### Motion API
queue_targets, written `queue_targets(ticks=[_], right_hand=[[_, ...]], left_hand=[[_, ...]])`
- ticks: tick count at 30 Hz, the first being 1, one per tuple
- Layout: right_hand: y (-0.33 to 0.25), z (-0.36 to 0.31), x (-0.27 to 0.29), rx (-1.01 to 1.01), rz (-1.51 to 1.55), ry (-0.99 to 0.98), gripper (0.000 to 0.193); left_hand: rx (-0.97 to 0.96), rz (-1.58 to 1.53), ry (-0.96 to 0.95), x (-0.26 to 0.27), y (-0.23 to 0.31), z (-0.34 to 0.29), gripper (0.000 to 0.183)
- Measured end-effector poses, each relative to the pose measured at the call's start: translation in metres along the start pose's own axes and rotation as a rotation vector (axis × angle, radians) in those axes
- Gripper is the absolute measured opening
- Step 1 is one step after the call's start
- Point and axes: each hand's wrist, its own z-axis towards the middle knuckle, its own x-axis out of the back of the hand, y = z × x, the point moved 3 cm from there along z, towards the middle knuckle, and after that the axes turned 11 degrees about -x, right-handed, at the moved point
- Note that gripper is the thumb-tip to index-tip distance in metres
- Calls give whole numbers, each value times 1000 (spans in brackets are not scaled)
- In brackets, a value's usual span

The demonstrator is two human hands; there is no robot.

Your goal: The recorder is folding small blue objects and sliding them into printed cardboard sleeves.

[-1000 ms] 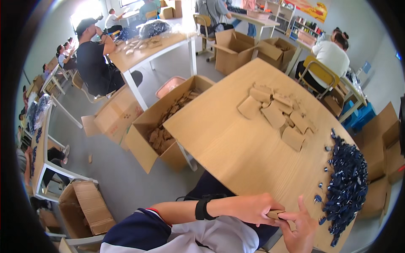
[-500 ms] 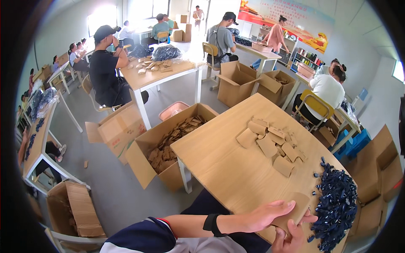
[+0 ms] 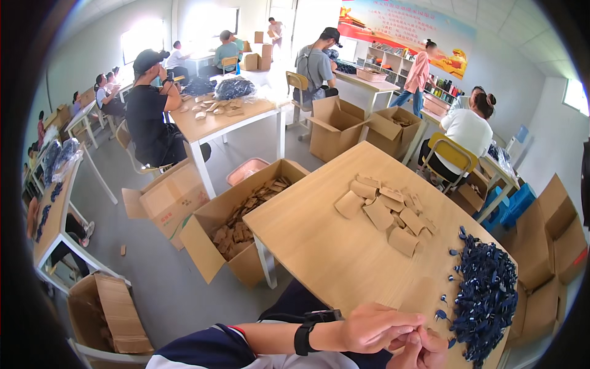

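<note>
Close together at the near right edge of the table, my left hand (image 3: 376,327) and my right hand (image 3: 428,349) meet with their fingertips pinched. A curved brown paper card (image 3: 425,295) stands up from the fingers, its outline blurred against the wood. Whether a smaller thing is also between the fingertips I cannot make out. Right beside the hands lies a heap of small dark blue pieces with shiny bits (image 3: 485,295); a few loose ones lie at its left edge. Farther up the table is a loose pile of curved brown cards (image 3: 393,212).
An open carton of brown cards (image 3: 206,230) stands left of my table (image 3: 319,246). Another open carton (image 3: 117,307) is at the lower left, and empty-looking cartons (image 3: 547,252) stand at the right. Several people work at other tables; one person (image 3: 418,77) stands near the shelves.
My hands have drawn in, from holding the card open and spread to pinching fingertips together at its lower edge. The view has shifted slightly. The person in pink has turned and stepped.
</note>
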Motion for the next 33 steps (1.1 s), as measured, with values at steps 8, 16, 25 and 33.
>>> queue_targets(ticks=[8, 16, 25, 33], right_hand=[[-8, 4, -12, -499, 395, 296, 51], [12, 2, 1, -914, 569, -132, 40], [10, -8, 1, -947, 497, -517, 40], [15, -7, 9, -1010, 580, -504, 39]], left_hand=[[-37, -135, -96, 6, -8, -8, 29], [-24, 29, -440, 22, -14, -6, 40], [145, -390, -617, 25, -27, 49, 10], [323, -429, -821, 17, -26, 41, 20]])
